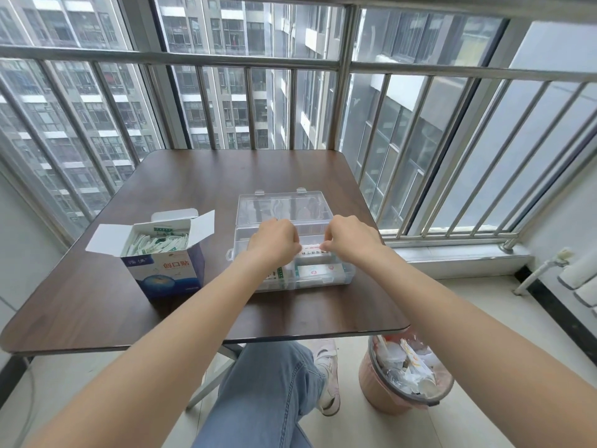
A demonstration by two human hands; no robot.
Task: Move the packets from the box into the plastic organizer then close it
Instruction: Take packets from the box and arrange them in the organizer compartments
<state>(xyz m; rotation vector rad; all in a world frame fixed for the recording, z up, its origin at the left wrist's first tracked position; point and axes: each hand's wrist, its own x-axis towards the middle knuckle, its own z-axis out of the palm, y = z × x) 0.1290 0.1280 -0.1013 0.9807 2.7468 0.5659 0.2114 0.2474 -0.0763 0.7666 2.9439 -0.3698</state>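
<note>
Both hands, left hand (274, 239) and right hand (350, 237), are pinching one packet (310, 248) by its ends, its long axis lying crosswise over the open plastic organizer (349, 273), box (168, 270) lying leftward.

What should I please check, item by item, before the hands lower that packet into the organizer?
1. Organizer lid open, laid back: ok.
2. Packet pinched at its ends by the left hand and right hand: ok.
3. Packet over the plastic organizer: ok.
4. Free room in the compartment below: cannot tell, hands hide it.
5. Box emptied: not ok, packets remain.
6. Grip firmness: cannot tell.
</note>
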